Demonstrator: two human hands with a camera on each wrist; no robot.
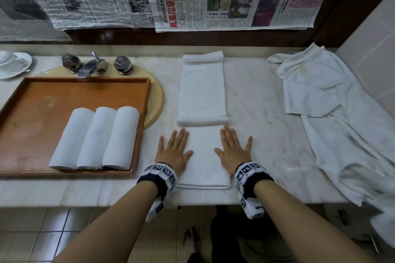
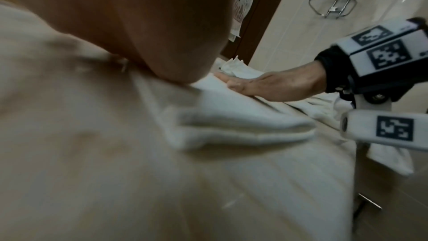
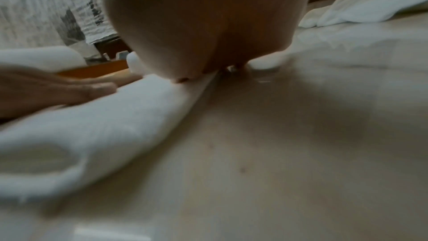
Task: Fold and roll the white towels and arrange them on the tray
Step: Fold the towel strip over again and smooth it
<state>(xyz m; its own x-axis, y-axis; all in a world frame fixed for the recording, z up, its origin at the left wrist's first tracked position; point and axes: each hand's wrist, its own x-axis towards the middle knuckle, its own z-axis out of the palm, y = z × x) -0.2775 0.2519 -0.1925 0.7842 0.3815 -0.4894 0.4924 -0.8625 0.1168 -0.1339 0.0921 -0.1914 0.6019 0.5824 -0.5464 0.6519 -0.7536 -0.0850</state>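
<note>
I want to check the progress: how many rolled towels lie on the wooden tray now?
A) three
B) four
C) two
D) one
A: three rolled towels lie side by side on the tray; a fourth towel is on the counter.

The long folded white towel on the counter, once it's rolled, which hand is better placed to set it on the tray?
Left. The left hand lies flat on the long folded white towel nearest the wooden tray.

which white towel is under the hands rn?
The long folded towel mid-counter; both hands lie flat on its near end. Three rolled ones sit in the tray; the crumpled pile lies far right.
</note>
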